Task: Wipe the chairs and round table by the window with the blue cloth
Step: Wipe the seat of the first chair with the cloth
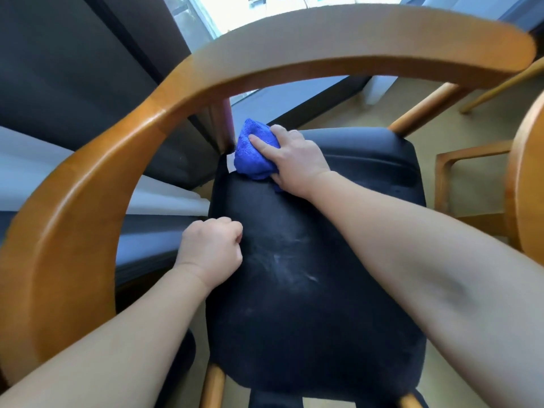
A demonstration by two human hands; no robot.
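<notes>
Wiping is the step you are doing now, and you are doing it on the black padded seat [309, 260] of the wooden armchair with the curved orange-brown backrest [206, 72].

Looking down from the head camera, your right hand [294, 160] is pressing the bunched-up blue fuzzy cloth [253, 154] onto the far left corner of the seat, right beside the wooden post there. Your fingers are spreading flat over the top of the cloth, and your pointing finger is lying across it. The hand is holding the cloth down more than squeezing it.

Your left hand [212, 248] is curling into a loose fist on the left edge of the seat. It is touching the edge, and I cannot tell if it is gripping it or just leaning there. It is holding nothing else.

Pale dusty streaks [282, 260] are showing in the middle of the seat, so I think that part is not clean yet.

For your next move, I think you are needing to slide the cloth back toward you over those streaks, pressing flat. Another wooden chair [471, 172] is standing to the right, near this one. The round table is not showing, so I am guessing most of the job is waiting.
</notes>
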